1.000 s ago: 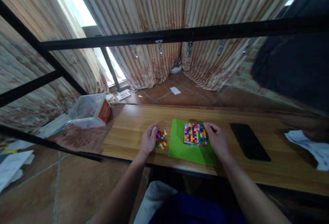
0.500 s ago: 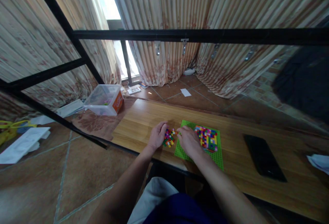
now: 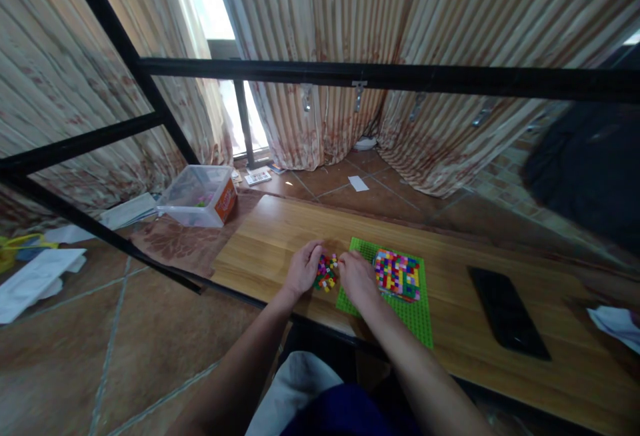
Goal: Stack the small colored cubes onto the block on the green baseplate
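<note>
Head view. Clock centred on the small loose heap of multicoloured plastic bricks (image 3: 327,275), 12 pointing away from the person. Heap lies on the long wood-grain table (image 3: 280,233), between the hands.

Left hand (image 3: 302,271): at 9 o'clock, curved alongside the heap's edge; fingers bent. Cannot tell whether anything is in its grip.

Right hand (image 3: 357,279): at 3 o'clock, above the near-left part of the square green studded baseplate (image 3: 419,324); thumb and fingertips drawn close together at the heap's 2 o'clock edge. Cannot tell whether a brick is pinched there.

Low rectangular multicoloured brick block (image 3: 397,276): on the baseplate, at 3 o'clock, beyond the right hand.

Surroundings: flat black rectangular slab (image 3: 509,314) on the table, between 3 and 4; crumpled white sheet (image 3: 617,325), same bearing, farther out. Clear plastic box with orange label (image 3: 191,216) at 10, beyond the table's end.
</note>
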A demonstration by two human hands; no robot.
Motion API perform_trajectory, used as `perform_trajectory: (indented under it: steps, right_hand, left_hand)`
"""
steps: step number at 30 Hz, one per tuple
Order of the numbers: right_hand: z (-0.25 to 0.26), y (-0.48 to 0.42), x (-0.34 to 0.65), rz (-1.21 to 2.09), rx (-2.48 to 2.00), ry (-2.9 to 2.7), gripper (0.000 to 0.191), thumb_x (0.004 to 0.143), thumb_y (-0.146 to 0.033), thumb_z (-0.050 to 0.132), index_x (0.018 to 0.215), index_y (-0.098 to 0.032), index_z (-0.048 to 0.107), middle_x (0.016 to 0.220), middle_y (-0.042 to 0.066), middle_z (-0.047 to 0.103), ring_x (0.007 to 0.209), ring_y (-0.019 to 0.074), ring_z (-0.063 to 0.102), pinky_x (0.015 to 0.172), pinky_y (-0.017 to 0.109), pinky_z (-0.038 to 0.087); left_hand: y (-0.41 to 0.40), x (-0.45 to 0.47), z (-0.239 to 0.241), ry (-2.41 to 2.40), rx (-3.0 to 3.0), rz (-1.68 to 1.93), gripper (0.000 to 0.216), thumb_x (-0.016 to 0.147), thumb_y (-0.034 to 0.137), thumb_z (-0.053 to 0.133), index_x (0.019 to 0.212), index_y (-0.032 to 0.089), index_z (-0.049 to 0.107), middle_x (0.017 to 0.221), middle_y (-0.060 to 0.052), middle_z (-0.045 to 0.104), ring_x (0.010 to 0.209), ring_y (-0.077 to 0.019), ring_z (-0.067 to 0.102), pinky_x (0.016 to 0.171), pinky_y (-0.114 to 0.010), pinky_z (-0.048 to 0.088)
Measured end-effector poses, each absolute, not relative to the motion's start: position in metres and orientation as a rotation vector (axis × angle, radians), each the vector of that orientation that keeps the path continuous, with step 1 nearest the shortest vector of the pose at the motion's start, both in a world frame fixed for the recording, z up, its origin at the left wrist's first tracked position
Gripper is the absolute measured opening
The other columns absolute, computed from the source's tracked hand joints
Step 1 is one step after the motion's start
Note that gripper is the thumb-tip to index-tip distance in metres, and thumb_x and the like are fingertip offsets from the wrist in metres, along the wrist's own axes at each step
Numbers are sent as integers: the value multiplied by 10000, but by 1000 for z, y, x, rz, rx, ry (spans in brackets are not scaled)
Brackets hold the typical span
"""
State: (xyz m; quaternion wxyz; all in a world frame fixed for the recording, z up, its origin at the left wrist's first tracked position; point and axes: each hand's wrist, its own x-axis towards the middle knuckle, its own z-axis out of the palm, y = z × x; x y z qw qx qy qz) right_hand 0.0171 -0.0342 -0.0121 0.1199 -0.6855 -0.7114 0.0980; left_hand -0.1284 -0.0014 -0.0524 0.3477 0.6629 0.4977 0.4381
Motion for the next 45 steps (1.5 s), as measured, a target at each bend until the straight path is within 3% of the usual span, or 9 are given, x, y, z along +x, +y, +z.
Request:
perform_trajectory:
  steps: [8, 14, 20, 29, 45]
  right_hand:
    - [2, -59, 56, 540, -1656, -1587, 186, 826, -307, 533, 778, -209, 683, 739, 20, 698, 678, 175, 635, 684, 297, 469]
    - [6, -67, 109, 387, -1652, -1566, 289, 845, -384, 501, 889, -191, 711, 912, 76, 694, 830, 208, 636, 778, 344, 473]
    - [5, -57, 120, 237, -1674, -1751, 357, 891, -392, 435, 926, -184, 723, 920, 80, 660, 824, 201, 607, 764, 342, 459]
    - [-13, -44, 121, 58, -1649, -1930, 315, 886, -360, 462, 843, -237, 748, 918, 70, 609, 884, 223, 525, 811, 374, 436]
    - [-16, -29, 135, 245, -1657, -1858, 273, 792, -407, 559, 917, -225, 718, 969, 59, 650, 933, 218, 572, 881, 398, 447]
  left_hand:
    - [-2, -129, -51, 1304, 1709, 1116, 369, 949, 388, 396, 1130, 173, 636, 967, -69, 734, 929, -195, 678, 874, -317, 513]
    - [-2, -127, -50, 1305, 1706, 1111, 364, 948, 388, 392, 1090, 172, 647, 961, -69, 728, 919, -190, 672, 867, -306, 508]
    - [-3, -127, -49, 1313, 1713, 1112, 375, 949, 400, 385, 1092, 171, 647, 953, -68, 726, 919, -189, 668, 850, -295, 508]
    - [-5, -126, -45, 1331, 1743, 1088, 380, 957, 395, 354, 1087, 186, 643, 944, -59, 718, 900, -184, 662, 854, -292, 500]
    - [-5, -125, -45, 1328, 1755, 1107, 376, 954, 371, 359, 1074, 188, 665, 1003, -58, 718, 965, -188, 651, 919, -307, 490]
